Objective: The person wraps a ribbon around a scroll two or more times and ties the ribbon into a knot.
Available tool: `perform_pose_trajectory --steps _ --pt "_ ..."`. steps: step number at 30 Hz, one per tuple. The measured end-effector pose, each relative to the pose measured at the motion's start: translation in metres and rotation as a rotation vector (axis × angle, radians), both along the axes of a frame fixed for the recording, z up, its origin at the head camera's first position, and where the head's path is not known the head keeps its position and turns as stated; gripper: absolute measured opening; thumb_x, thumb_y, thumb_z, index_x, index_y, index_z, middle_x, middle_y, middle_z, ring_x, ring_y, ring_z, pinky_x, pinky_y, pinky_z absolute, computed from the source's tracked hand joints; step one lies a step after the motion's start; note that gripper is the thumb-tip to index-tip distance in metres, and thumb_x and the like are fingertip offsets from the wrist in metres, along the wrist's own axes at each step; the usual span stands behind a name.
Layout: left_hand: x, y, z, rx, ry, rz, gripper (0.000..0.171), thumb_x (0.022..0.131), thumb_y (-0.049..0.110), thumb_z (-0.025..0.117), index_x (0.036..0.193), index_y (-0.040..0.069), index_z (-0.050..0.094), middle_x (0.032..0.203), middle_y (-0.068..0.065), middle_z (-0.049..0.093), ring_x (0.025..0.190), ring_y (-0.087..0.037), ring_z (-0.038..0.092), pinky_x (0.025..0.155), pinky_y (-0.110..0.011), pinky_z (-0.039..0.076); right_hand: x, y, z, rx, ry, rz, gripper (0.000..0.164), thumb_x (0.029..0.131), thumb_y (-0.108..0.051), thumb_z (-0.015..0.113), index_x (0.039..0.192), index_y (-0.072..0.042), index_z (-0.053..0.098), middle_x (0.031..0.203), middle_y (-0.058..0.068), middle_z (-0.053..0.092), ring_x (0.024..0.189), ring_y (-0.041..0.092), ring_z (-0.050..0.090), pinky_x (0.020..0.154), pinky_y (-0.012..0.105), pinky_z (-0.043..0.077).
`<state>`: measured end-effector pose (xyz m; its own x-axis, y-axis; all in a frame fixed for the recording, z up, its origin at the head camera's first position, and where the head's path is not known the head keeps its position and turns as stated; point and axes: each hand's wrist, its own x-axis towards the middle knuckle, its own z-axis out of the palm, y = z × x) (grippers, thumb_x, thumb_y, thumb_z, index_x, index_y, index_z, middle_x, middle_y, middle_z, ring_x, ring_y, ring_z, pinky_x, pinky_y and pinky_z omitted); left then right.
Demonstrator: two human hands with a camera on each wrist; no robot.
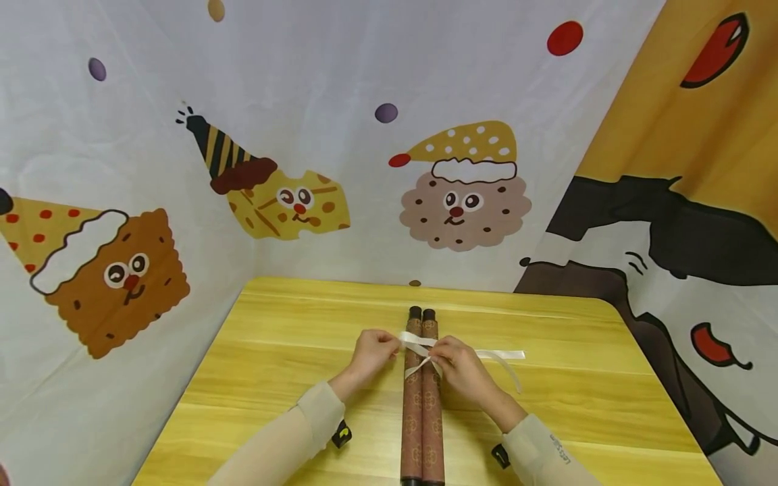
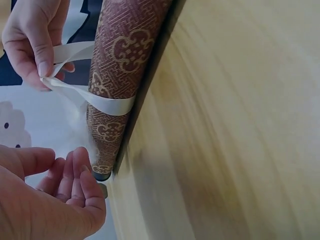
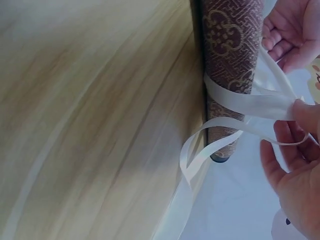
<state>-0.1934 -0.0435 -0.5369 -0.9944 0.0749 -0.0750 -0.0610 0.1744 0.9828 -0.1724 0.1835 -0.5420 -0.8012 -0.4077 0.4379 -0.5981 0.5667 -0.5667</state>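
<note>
Two scrolls (image 1: 412, 412) lie side by side on the table (image 1: 273, 378), a ribbon (image 2: 111, 105) across both.

A yellow wood-grain table (image 1: 577, 385) stands against creased white cloth walls (image 1: 328, 81). They bear 3 hatted, smiling cartoon foods: a brown biscuit (image 1: 154, 290), a holed cheese (image 1: 267, 212) and a pinkish cookie (image 1: 464, 229), among coloured dots (image 1: 564, 38). An orange, black and white print (image 1: 717, 243) hangs at right.
</note>
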Motion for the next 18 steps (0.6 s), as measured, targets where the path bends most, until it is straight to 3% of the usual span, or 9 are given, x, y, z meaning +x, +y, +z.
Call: perform_pose_trajectory --steps 4,9,14,18 --pt "0.004 -0.004 -0.002 -0.006 -0.001 -0.014 0.017 0.093 0.000 0.068 0.098 -0.015 0.073 0.092 -0.030 0.073 0.077 -0.039 0.073 0.076 -0.051 0.062 0.001 0.001 0.001 0.010 -0.003 0.002 0.012 0.089 0.009 0.076 0.098 0.002 0.079 0.110 0.009 0.076 0.104 0.028 0.072 0.088 0.039 0.060" --pt "0.009 -0.009 -0.001 -0.010 -0.009 -0.015 0.018 0.094 0.001 0.069 0.100 -0.015 0.074 0.093 -0.030 0.073 0.079 -0.040 0.073 0.078 -0.052 0.062 0.003 0.002 0.003 -0.034 -0.101 0.012 0.014 0.091 0.007 0.075 0.102 -0.001 0.081 0.111 0.008 0.077 0.106 0.029 0.072 0.091 0.042 0.060" --pt "0.015 -0.012 -0.001 -0.040 -0.008 -0.029 0.015 0.092 0.000 0.068 0.097 -0.013 0.075 0.093 -0.028 0.074 0.080 -0.040 0.073 0.074 -0.043 0.062 0.002 0.005 0.000 -0.094 -0.174 0.037 0.016 0.093 0.005 0.074 0.103 -0.005 0.081 0.105 0.008 0.078 0.089 0.019 0.071 0.073 0.033 0.060" --pt "0.024 -0.012 0.001 -0.110 0.025 -0.055 0.015 0.088 0.001 0.069 0.094 -0.010 0.077 0.085 -0.025 0.075 0.061 -0.023 0.065 0.056 -0.026 0.053 0.002 0.005 0.000 -0.121 -0.230 0.030 0.012 0.095 0.002 0.073 0.102 -0.003 0.081 0.101 0.007 0.079 0.073 0.007 0.060 0.062 0.026 0.052"
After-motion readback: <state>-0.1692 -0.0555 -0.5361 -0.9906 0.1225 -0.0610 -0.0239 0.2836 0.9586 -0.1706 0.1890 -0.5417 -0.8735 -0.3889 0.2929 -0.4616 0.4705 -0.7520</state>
